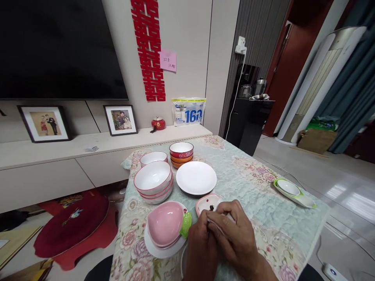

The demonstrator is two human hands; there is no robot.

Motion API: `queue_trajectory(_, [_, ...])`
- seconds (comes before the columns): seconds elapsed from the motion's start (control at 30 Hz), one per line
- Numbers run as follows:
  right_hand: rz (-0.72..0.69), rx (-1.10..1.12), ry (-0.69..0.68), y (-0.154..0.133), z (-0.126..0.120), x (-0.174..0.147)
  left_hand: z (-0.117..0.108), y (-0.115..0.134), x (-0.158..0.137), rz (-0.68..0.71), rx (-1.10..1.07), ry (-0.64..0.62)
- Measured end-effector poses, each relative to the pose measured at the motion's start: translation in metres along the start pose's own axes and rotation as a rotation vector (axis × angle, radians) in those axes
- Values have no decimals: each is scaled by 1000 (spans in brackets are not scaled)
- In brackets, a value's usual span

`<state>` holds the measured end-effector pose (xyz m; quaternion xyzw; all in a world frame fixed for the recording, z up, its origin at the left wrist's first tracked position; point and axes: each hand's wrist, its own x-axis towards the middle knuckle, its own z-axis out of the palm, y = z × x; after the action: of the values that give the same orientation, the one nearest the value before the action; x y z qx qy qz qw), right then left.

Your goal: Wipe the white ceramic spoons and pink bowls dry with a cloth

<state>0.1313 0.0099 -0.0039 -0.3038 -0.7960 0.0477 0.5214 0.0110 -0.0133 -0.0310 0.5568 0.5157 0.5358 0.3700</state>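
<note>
Left hand [201, 236] and right hand [238, 232] curl round a pale thing [216, 226], mostly hidden, nearer than the smooth round plate [196, 177]; near-left of the plate sits a glossy, pointed bowl [165, 222].

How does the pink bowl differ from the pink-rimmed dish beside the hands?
Colour: the pink bowl is pink inside; the pink-rimmed dish is whitish with dark and red marks. Trim: the bowl has a green leaf; none shows on the dish's visible part. View: the bowl lies mostly in view; the hands partly hide the dish. Both open upward.
</note>
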Motion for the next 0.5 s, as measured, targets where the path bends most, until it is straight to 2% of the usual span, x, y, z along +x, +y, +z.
queue_trajectory(0.03, [-14,-3,3,0,0,0,0,1,0,6,-10,-1])
queue_trajectory(0.1, [58,39,65,4,0,0,-1,3,0,-13,-14,-13])
queue_trajectory(0.23, [408,278,181,23,0,-1,0,5,1,-72,-45,-44])
queue_trajectory(0.3, [595,426,180,30,1,-2,1,5,2,-74,-70,-37])
queue_trajectory(0.37, [716,519,159,32,1,-2,2,4,2,-74,-90,-8])
queue_trajectory(0.43, [684,486,140,29,0,-3,2,3,2,-82,-95,16])
queue_trajectory(0.5, [498,341,111,24,-2,-3,2,3,2,-87,-78,25])
